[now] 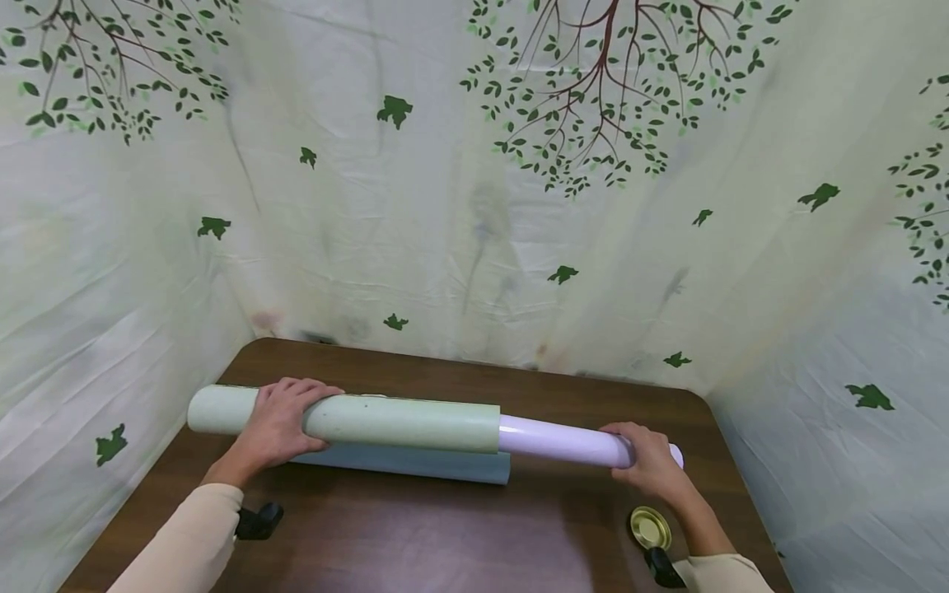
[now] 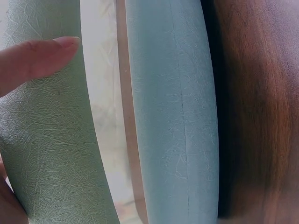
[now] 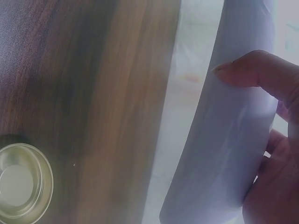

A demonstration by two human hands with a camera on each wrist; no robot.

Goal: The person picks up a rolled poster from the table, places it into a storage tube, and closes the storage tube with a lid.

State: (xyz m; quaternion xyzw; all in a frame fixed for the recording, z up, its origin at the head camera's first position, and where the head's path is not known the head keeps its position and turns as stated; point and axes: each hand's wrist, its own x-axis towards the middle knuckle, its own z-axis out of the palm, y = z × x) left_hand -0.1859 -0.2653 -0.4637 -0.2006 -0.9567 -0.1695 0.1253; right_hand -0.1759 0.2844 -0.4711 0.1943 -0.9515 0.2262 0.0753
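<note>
My left hand (image 1: 282, 420) grips a long pale green tube (image 1: 415, 424) near its left part, with the thumb (image 2: 44, 58) lying across its textured surface. From the green tube's right end sticks out a slimmer, glossy lilac tube (image 1: 559, 439); its left part is hidden, seemingly inside the green one. My right hand (image 1: 647, 461) is wrapped round the lilac tube close to its free end, thumb (image 3: 247, 72) on the near side. Both tubes are held in one line above the table. Below and nearer to me lies a light blue tube (image 2: 175, 116) with a lengthwise seam, touched by neither hand.
A round gold metal lid or shallow tin (image 1: 649, 527) sits on the brown wooden table (image 1: 415, 543) by the right wrist. Black wrist camera mounts (image 1: 259, 521) show at the wrists. Behind the table's far edge hangs a pale leaf-printed curtain (image 1: 445, 206), which also closes both sides.
</note>
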